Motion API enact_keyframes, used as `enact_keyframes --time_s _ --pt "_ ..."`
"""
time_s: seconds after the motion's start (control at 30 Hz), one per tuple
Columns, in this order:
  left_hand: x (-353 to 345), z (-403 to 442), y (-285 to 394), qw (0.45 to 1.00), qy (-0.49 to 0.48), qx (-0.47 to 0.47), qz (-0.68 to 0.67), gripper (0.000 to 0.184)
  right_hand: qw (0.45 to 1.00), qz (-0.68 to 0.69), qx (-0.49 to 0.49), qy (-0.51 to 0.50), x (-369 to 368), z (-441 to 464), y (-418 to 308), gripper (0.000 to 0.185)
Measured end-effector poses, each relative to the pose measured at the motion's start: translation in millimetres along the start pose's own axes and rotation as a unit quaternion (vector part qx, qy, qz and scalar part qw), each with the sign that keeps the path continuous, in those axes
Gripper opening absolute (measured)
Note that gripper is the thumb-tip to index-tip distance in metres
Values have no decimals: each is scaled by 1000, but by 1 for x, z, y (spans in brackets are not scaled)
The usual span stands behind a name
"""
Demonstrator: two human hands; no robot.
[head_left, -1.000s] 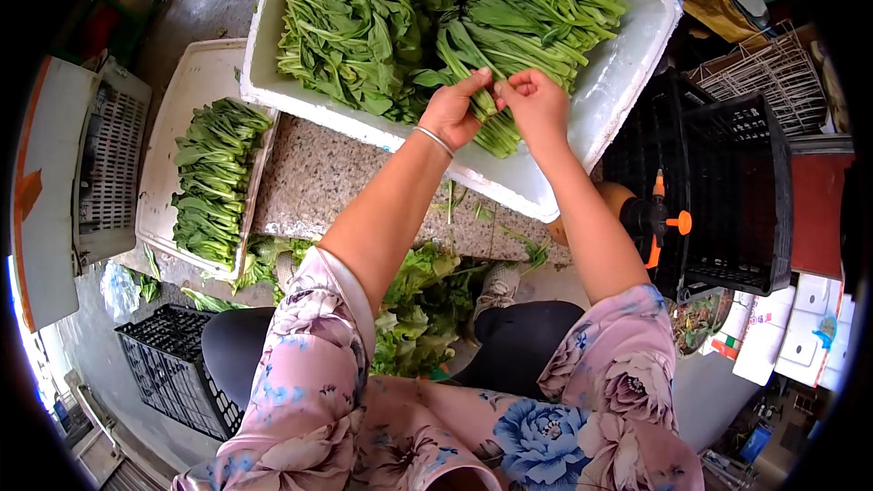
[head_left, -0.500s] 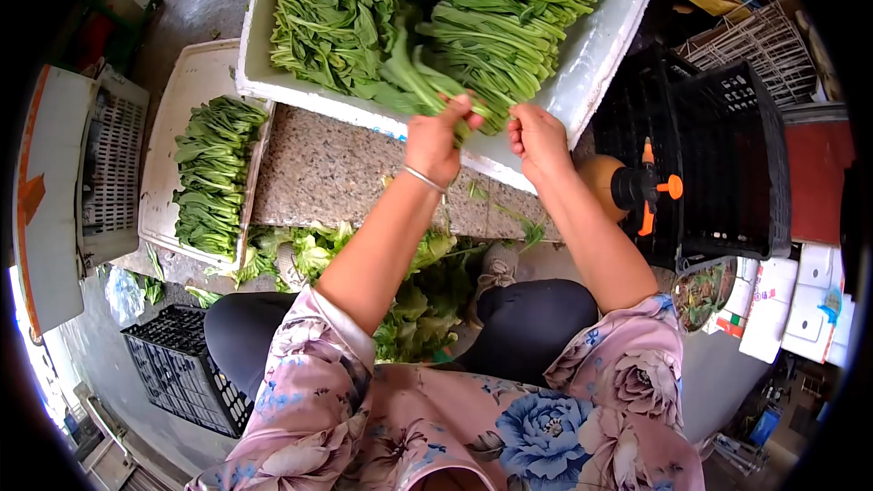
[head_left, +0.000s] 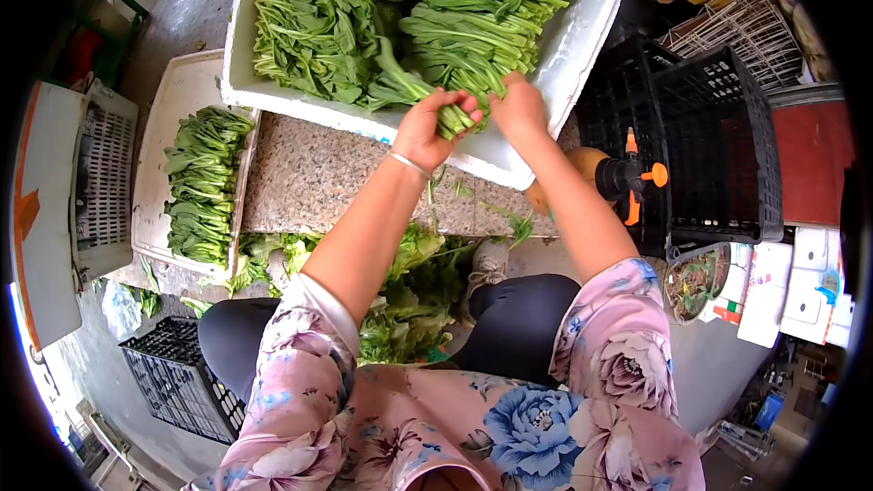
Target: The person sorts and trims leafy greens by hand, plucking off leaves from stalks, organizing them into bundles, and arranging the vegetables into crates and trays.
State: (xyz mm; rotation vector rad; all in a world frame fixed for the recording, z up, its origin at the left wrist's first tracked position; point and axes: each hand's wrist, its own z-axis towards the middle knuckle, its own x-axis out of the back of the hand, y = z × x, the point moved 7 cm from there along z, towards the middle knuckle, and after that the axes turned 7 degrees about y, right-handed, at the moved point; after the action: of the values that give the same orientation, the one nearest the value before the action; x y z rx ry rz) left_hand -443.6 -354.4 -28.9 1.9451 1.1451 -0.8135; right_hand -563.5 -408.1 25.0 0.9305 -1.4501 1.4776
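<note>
Holding a small bunch of leafy stems (head_left: 450, 120) clasped in curled fingers, the left hand (head_left: 423, 132) sits at the near edge of the foam box (head_left: 582, 32), at twelve o'clock. The right hand (head_left: 519, 114) lies just beside it, towards one o'clock, with fingers bent; its fingertips are hidden, so whether they pinch a stem cannot be told. The action in hand appears to be gathering the bunch by its stem ends; any shift of it would call for a steady, gentle clasp. Stacked greens (head_left: 482, 18) fill much of the box. A row of greens (head_left: 205, 186) lies on the white lid (head_left: 155, 218), towards nine o'clock; loose leaves (head_left: 409, 323) lie at six.
</note>
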Motion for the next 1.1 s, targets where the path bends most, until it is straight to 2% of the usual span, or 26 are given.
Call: enact_keyframes --time_s 0.03,0.1,0.13,0.17,0.23,0.27,0.3,0.37,0.4,0.43,0.5,0.53,0.6,0.67,0.73,0.8,0.83,0.87,0.93,0.97,1.03,1.07,1.1 --pt "-3 13 -9 999 -6 42 30 14 1000 -2 -1 2 7 -3 -4 29" --pt "-5 34 -16 999 28 28 26 13 995 97 -16 -20 12 -6 -5 26" --pt "-8 42 -16 999 25 28 25 13 996 79 31 28 9 -3 -3 23" --pt "-9 49 -15 999 28 22 39 14 996 77 32 29 7 -1 2 23" --pt "-8 60 -15 998 32 19 52 15 993 80 81 -35 14 -14 -13 26" --pt "-2 65 -12 993 67 -2 101 14 980 136 128 -64 5 -13 -10 31" --pt "3 67 -8 983 103 -25 150 14 980 135 128 -64 -5 -5 0 31" --pt "1 59 -4 981 100 -16 163 13 944 319 -40 -66 -25 18 29 40" --pt "0 62 -7 988 69 4 138 10 976 199 -19 83 -7 26 33 47" --pt "0 64 -11 993 39 24 113 9 975 181 -17 129 -7 34 35 51" --pt "1 63 -14 993 25 40 105 10 948 296 -103 61 -25 44 39 48" --pt "2 61 -14 995 43 30 90 11 947 297 -103 61 -18 43 31 48" --pt "4 60 -17 995 62 20 73 11 819 508 -264 46 -22 35 32 43" --pt "8 64 -18 997 74 6 6 12 804 536 -252 55 -26 36 34 39" --pt "8 65 -18 998 56 8 8 14 788 563 -240 62 -25 35 30 35" --pt "6 65 -17 999 39 12 9 17 725 624 -291 23 -34 23 28 31" --pt "1 63 -14 1000 17 7 -1 25 725 623 -292 22 -34 15 25 31" --pt "-5 62 -12 1000 -7 3 -9 32 747 616 -248 18 -31 9 18 28" --pt "-19 44 -6 1000 4 9 4 38 796 585 -152 13 -25 -1 8 25" --pt "-25 36 -3 1000 15 15 19 43 796 585 -153 13 -28 -6 9 25" --pt "-22 42 -3 999 17 21 22 37 901 426 41 68 -12 -15 -8 24" --pt "-14 54 -5 999 9 20 35 32 929 356 77 59 -12 -20 -11 24" --pt "-6 66 -7 999 0 17 48 27 929 356 76 59 -7 -25 -12 24"
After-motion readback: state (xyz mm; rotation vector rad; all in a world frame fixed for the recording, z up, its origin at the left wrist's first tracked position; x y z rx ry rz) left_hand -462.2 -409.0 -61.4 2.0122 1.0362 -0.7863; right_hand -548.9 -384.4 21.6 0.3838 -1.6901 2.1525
